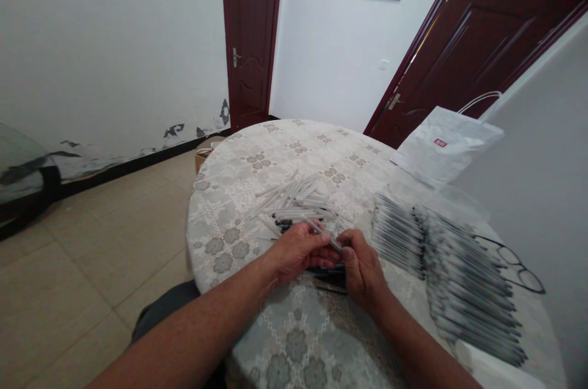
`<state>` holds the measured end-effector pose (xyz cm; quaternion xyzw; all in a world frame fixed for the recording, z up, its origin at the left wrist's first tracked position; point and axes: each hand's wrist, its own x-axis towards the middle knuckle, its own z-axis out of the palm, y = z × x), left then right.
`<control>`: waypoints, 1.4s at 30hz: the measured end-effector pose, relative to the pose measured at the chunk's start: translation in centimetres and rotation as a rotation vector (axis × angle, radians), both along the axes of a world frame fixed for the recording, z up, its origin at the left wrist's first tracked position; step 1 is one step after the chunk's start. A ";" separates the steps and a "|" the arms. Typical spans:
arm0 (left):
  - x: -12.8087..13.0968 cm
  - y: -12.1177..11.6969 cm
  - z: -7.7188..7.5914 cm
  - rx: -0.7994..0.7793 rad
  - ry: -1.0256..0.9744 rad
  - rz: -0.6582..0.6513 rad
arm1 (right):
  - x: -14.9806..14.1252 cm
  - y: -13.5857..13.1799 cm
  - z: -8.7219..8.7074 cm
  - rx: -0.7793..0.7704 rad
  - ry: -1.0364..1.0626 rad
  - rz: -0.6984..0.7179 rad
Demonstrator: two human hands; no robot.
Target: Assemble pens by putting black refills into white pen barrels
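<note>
My left hand (305, 249) and my right hand (362, 263) meet over the near part of the table. Between them is a slim whitish pen barrel (315, 226), slanting down to the right. My left thumb and fingers grip its middle, while my right fingers close around its lower end, which they partly hide. Just beyond my hands lies a loose pile of white pen barrels (298, 198), with small black pieces (283, 225) at its near edge. Dark, thin pieces (331, 277) lie beneath my hands, mostly covered.
Rows of pens (473, 285) and a smaller row (397, 236) lie on the right, near black-framed glasses (521, 269). A white paper bag (448, 144) stands at the table's back right. A patterned cloth covers the round table (261, 162).
</note>
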<state>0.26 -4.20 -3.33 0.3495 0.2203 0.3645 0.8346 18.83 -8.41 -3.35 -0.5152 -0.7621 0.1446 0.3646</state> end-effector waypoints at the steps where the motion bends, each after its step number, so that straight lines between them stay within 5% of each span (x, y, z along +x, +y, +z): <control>1: 0.2 -0.2 -0.1 -0.008 0.011 -0.013 | -0.2 0.0 0.1 0.010 -0.010 -0.014; 8: 0.2 -0.4 0.0 -0.047 -0.021 -0.030 | -0.7 -0.2 0.3 0.033 0.099 0.036; 11: -0.4 0.3 0.3 -0.072 -0.103 0.043 | -0.1 0.2 0.3 0.062 0.202 -0.081; 15: -1.6 1.6 1.3 -0.106 -0.217 0.271 | 1.4 1.8 0.3 0.103 0.036 -0.263; 22: -2.8 2.6 2.4 -0.157 -0.267 0.435 | 3.9 3.5 -0.3 0.079 -0.236 -0.126; 28: -2.3 2.4 2.2 -0.148 -0.254 0.471 | 1.0 2.7 -0.5 -0.012 -0.390 0.027; 35: -2.2 2.4 1.7 -0.104 -0.230 0.476 | -1.6 2.3 -0.1 -0.110 -0.609 -0.108; 42: -2.4 2.4 1.4 -0.074 -0.240 0.471 | -2.3 1.9 0.6 -0.137 -0.664 -0.063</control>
